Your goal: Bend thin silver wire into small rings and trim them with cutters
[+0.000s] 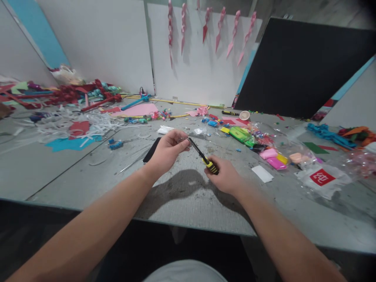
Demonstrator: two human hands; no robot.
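In my right hand (225, 174) I grip a utility knife (212, 167) with a yellow and black striped handle. Its long, dark, narrow front part slants up and left toward my left hand (173, 147). The fingers and thumb of that left hand are pinched together at the knife's tip. Something small and shiny may be between them, too small to make out. A dark phone-like slab (151, 150) lies on the table partly behind my left hand. Thin wires (132, 161) lie to its left.
The grey table (182, 203) holds white paper strips (58, 125), blue paper (72, 143) and red craft pieces (70, 94) at left. Colourful clay packs (239, 134), a white card (262, 174) and a plastic bag (323, 180) lie at right. A black board (302, 66) leans behind.
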